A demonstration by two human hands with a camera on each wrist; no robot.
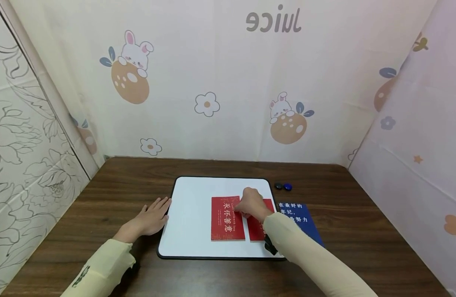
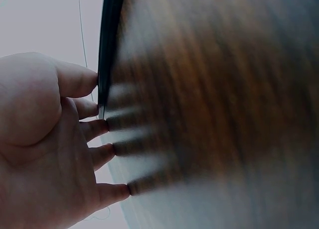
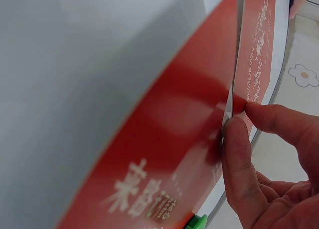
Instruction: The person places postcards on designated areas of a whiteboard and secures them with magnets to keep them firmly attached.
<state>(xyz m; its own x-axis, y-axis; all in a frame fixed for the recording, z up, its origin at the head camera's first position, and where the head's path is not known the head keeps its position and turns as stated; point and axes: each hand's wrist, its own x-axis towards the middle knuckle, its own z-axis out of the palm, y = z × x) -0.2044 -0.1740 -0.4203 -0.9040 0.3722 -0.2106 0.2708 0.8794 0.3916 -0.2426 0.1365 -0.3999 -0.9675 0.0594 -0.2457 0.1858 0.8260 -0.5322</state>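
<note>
A whiteboard (image 1: 190,218) with a black rim lies on the wooden table. On its right half are two red cards with white Chinese characters, side by side with a narrow gap: a left red card (image 1: 222,227) and a right red card (image 1: 255,229). My right hand (image 1: 251,204) pinches the left card's right edge between thumb and forefinger, and partly covers the right card. In the right wrist view, the fingertips (image 3: 238,122) meet at that edge. My left hand (image 1: 151,218) lies with straight fingers against the board's left rim (image 2: 107,45), thumb touching it.
Behind the board's right corner sit two round magnets, one black (image 1: 278,186) and one blue (image 1: 287,187). A blue card (image 1: 311,227) with white characters lies right of the board, partly behind my sleeve. Something green (image 3: 198,222) shows beside the right card. A patterned curtain (image 1: 235,136) rises behind the table.
</note>
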